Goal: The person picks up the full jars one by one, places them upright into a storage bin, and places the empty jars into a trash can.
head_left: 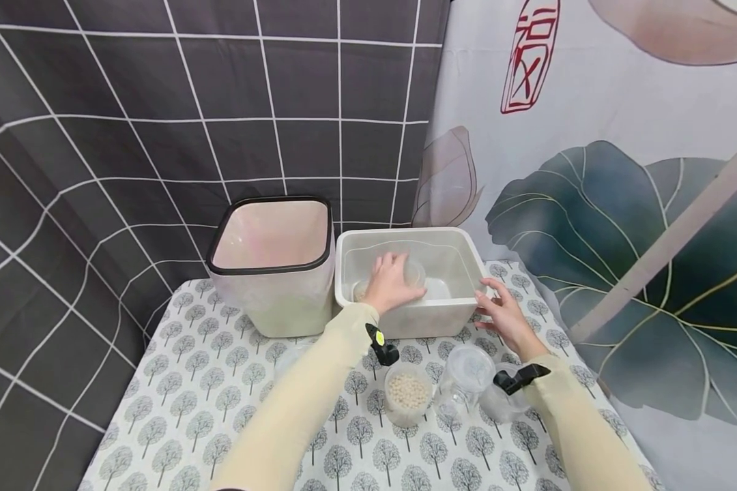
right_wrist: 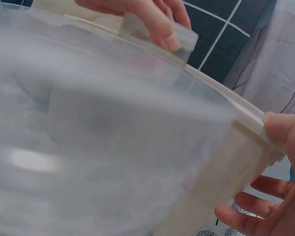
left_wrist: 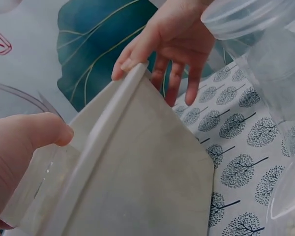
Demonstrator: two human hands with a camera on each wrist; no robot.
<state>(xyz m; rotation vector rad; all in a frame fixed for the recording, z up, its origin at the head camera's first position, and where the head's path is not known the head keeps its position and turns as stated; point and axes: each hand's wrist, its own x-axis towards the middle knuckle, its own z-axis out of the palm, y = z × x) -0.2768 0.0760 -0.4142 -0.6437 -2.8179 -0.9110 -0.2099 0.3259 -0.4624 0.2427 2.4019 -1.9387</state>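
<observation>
My left hand (head_left: 394,285) grips a small clear plastic jar (head_left: 414,273) inside the white bin (head_left: 405,235), just above its front rim. In the right wrist view the jar (right_wrist: 184,42) shows between thumb and fingers, its far side hidden by them. With its thumb over the rim and the other fingers along the outer wall, my right hand (head_left: 506,319) holds the bin's right end. Another small container (head_left: 359,290) shows partly at the bin's left end, beside the left wrist. A clear jar with a lid (head_left: 469,368) stands below the right hand.
A tall pale bin with a black rim (head_left: 270,268) stands against the white bin's left side. In front are a jar of round whitish pieces (head_left: 407,392), a clear container (head_left: 505,402) under the right wrist and another (head_left: 290,356) partly behind the left sleeve. Curtains hang behind.
</observation>
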